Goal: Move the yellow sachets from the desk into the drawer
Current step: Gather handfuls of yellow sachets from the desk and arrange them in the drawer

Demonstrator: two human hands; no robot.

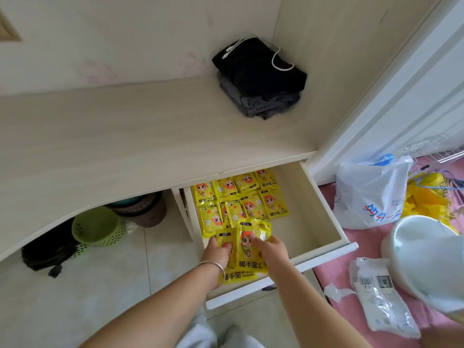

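Sachets fill the rear left part of the open drawer (324,204) in overlapping rows, yellow hand-warmer packets (241,199) printed with a cartoon figure, and both hands are down at the drawer's front with more of them. Left hand (218,249), a bangle on its wrist, grips a small stack of packets, thumb on top and fingers curled beneath; right hand (272,247) pinches the top sachet (252,237) near its upper edge, lifting it off the stack. Desk top (125,136) shows no yellow packets, only a folded pile of dark clothes (261,79) at the back corner, so this bundle looks like the last batch. To do the step well, the right hand should peel off one sachet at a time and lay it flat in front of the existing rows, overlapping slightly, while the left keeps the remaining stack squared and low over the drawer. Glossy foil slides easily, so a firm pinch and a short drop should stop packets skating toward the bare right half.
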